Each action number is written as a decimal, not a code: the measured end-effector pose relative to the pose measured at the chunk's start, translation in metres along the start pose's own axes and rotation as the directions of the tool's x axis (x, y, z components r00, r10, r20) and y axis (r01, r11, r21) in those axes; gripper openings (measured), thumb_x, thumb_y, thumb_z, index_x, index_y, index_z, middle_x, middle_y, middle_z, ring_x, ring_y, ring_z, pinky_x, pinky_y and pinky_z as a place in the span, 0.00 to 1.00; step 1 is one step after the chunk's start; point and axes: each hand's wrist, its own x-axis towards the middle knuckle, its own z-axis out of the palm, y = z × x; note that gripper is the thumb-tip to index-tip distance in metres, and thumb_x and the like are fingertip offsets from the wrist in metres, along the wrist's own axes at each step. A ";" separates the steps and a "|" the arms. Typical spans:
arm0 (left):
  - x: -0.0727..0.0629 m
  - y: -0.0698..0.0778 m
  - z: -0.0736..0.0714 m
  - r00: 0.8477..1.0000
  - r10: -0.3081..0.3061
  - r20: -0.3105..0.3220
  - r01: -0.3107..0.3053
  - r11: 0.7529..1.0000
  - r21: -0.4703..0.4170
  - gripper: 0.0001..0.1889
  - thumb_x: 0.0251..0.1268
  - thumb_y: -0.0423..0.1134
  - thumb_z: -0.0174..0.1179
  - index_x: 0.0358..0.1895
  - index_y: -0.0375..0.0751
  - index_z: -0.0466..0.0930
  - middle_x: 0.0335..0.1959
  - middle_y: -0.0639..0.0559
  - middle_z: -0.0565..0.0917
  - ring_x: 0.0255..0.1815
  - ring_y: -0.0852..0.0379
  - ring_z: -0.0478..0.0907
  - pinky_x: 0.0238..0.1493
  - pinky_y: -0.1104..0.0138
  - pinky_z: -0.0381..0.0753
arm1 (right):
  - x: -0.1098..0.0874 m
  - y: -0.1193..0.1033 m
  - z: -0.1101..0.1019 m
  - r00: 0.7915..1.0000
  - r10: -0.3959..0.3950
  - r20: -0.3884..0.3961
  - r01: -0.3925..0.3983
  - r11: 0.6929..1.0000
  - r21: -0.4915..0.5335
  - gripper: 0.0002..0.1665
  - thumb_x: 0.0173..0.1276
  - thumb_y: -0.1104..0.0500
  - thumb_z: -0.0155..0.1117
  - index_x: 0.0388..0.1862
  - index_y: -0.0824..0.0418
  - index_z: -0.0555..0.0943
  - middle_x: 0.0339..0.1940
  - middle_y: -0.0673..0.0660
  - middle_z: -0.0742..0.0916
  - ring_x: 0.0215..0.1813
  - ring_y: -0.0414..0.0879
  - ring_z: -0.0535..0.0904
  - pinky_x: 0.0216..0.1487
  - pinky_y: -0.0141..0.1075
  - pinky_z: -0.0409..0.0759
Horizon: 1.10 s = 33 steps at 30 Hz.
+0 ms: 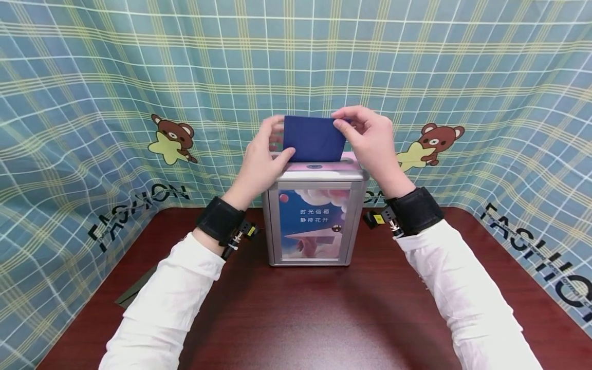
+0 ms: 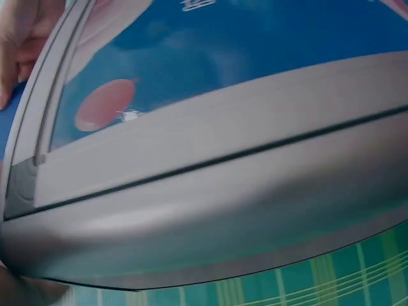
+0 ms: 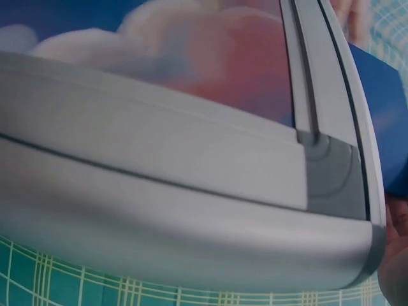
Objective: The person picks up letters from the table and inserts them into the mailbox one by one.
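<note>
A flat dark blue envelope (image 1: pixel 312 139) stands upright at the top of a silver letterbox (image 1: pixel 273 226) with a pink top. Its lower edge meets that top; how far it sits in the slot I cannot tell. My right hand (image 1: pixel 370 131) pinches the upper right corner between thumb and fingers. At the left edge, my left hand (image 1: pixel 263 154) has its thumb on the lower front, while the fingertips pass behind and are hidden. In the right wrist view, part of the blue envelope (image 3: pixel 382 115) shows beyond the letterbox's edge.
The letterbox stands on a dark red-brown table (image 1: pixel 305 313), its front a picture panel with a small round lock (image 1: pixel 336 228). A dark flat piece (image 1: pixel 136 288) lies at the left, partly under my left sleeve. Plaid cloth (image 1: pixel 296 56) hangs behind and at both sides.
</note>
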 end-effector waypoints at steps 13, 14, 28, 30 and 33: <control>-0.001 0.004 0.006 0.986 0.144 0.082 -0.160 0.953 0.256 0.08 0.66 0.33 0.58 0.42 0.41 0.86 0.40 0.48 0.86 0.44 0.53 0.80 0.48 0.63 0.78 | -0.020 0.020 0.001 0.971 0.029 0.239 0.037 0.963 -0.266 0.07 0.63 0.57 0.66 0.37 0.54 0.88 0.37 0.52 0.88 0.37 0.41 0.84 0.40 0.33 0.79; -0.002 0.003 0.006 0.986 0.132 0.097 -0.153 0.954 0.258 0.08 0.66 0.33 0.58 0.41 0.41 0.86 0.40 0.48 0.86 0.44 0.52 0.80 0.47 0.63 0.77 | -0.021 0.021 0.001 0.967 0.028 0.254 0.042 0.964 -0.264 0.06 0.63 0.57 0.66 0.37 0.54 0.88 0.36 0.52 0.88 0.37 0.41 0.84 0.41 0.34 0.79; -0.055 -0.020 -0.024 1.000 -0.021 0.009 0.019 0.974 0.226 0.23 0.72 0.49 0.49 0.63 0.41 0.69 0.64 0.44 0.70 0.67 0.46 0.60 0.66 0.51 0.58 | -0.046 0.041 -0.011 0.968 0.143 0.207 -0.119 0.985 -0.123 0.20 0.70 0.48 0.55 0.58 0.52 0.80 0.59 0.51 0.81 0.63 0.43 0.73 0.60 0.43 0.70; -0.068 -0.027 -0.029 0.997 -0.083 -0.002 0.081 0.967 0.243 0.26 0.72 0.51 0.48 0.67 0.41 0.65 0.67 0.43 0.66 0.69 0.45 0.57 0.67 0.48 0.55 | -0.050 0.046 -0.013 0.961 0.176 0.213 -0.165 0.984 -0.068 0.23 0.72 0.48 0.53 0.62 0.52 0.76 0.63 0.51 0.78 0.66 0.45 0.70 0.62 0.46 0.68; -0.088 -0.039 -0.037 0.985 -0.174 -0.010 0.170 0.946 0.275 0.30 0.71 0.53 0.48 0.70 0.42 0.60 0.69 0.41 0.61 0.71 0.42 0.53 0.66 0.44 0.53 | -0.055 0.053 -0.015 0.948 0.203 0.246 -0.206 0.978 -0.011 0.26 0.74 0.48 0.49 0.68 0.52 0.69 0.69 0.52 0.72 0.70 0.46 0.65 0.66 0.48 0.63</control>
